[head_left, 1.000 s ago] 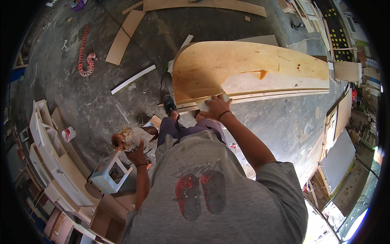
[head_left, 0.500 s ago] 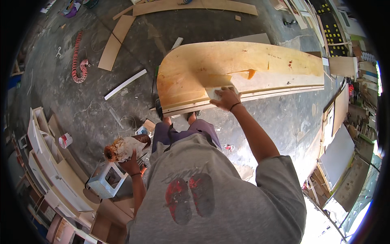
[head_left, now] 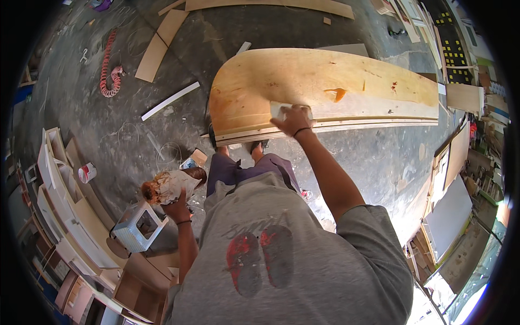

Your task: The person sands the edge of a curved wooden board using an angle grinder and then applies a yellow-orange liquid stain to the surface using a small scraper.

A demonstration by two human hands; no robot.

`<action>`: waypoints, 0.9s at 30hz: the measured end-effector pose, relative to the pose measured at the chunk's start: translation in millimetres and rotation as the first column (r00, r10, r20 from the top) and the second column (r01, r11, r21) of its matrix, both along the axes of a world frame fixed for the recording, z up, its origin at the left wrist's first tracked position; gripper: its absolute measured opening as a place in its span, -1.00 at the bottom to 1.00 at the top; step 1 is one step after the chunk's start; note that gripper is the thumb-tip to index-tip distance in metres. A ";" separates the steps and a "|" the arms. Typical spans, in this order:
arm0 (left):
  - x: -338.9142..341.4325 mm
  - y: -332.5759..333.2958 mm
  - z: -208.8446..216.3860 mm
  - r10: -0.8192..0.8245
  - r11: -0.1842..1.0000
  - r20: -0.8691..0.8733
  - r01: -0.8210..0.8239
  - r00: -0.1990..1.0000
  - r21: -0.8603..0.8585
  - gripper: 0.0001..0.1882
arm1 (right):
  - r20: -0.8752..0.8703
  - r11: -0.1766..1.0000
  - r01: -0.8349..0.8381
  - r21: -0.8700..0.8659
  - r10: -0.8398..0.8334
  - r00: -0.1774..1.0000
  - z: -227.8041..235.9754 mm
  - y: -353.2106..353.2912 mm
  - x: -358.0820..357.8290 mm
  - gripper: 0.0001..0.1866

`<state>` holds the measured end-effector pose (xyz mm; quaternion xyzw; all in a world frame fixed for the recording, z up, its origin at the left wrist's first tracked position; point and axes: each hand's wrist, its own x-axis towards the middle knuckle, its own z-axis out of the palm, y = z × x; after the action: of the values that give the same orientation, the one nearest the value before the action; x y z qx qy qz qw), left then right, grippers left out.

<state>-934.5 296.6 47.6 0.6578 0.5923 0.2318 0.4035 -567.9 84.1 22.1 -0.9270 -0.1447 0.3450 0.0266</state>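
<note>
Spreading glue on a plywood sheet.

Right hand (head_left: 293, 119) pressed flat on a white scraper (head_left: 281, 110), near the front edge of the plywood (head_left: 325, 86) lying on the floor. Left hand (head_left: 176, 207) closed around a glue bag (head_left: 168, 185), held low beside a white stool (head_left: 138, 227). Orange glue blob (head_left: 337, 94) farther along the sheet.

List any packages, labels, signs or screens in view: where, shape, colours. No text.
Glue bag: in the left hand, crumpled whitish plastic, amber-stained at its left end.
Can: on the floor at left, by the white shelving, small cylinder, white label with a red band.
Dark panel: top right, black with rows of small yellow squares.
Small carton: on the floor near the feet, brown and blue.
No screens visible.
</note>
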 end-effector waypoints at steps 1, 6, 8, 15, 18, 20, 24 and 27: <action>-0.2 -1.2 -1.6 -0.010 1.000 0.022 0.010 1.000 -0.003 -0.20 | -0.007 0.999 -0.052 -0.005 0.052 0.999 7.3 2.6 -9.1 -0.34; -2.6 -4.7 -11.2 -0.010 1.000 0.090 0.010 0.996 0.011 -0.18 | -0.002 0.972 -0.228 -0.053 0.228 0.974 30.0 -0.9 -31.4 -0.33; -3.5 -6.8 -13.1 -0.002 1.000 0.032 0.001 0.999 0.018 -0.17 | -0.021 0.965 -0.261 -0.022 0.261 0.965 34.9 -4.7 -36.0 -0.35; -6.1 -17.5 -14.3 -0.025 0.999 0.038 0.023 0.999 0.041 -0.20 | 0.004 0.975 -0.222 -0.029 0.222 0.975 40.4 -24.3 -4.9 -0.41; -6.6 -22.2 -18.0 -0.006 1.000 0.060 0.004 0.998 0.031 -0.19 | 0.259 0.984 -0.056 0.169 0.011 0.966 27.2 -43.0 17.3 -0.38; -6.7 -24.5 -19.1 0.015 0.999 0.092 -0.011 0.996 -0.040 -0.21 | 0.266 0.982 -0.083 0.169 0.035 0.963 14.9 -58.8 10.2 -0.36; -2.0 -31.0 -13.5 -0.019 1.000 0.023 0.019 1.000 0.003 -0.24 | 0.125 0.990 -0.121 0.070 0.112 0.986 -1.5 -93.0 7.2 -0.31; 7.7 -35.5 -3.5 -0.018 1.000 0.000 0.018 1.000 0.020 -0.25 | 0.198 0.974 -0.109 0.198 0.069 0.978 -10.3 -113.8 58.0 -0.39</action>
<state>-926.8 261.1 44.0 0.6669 0.5840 0.2341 0.3993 -509.9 -29.7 11.8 -0.9403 -0.2234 0.2391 0.0936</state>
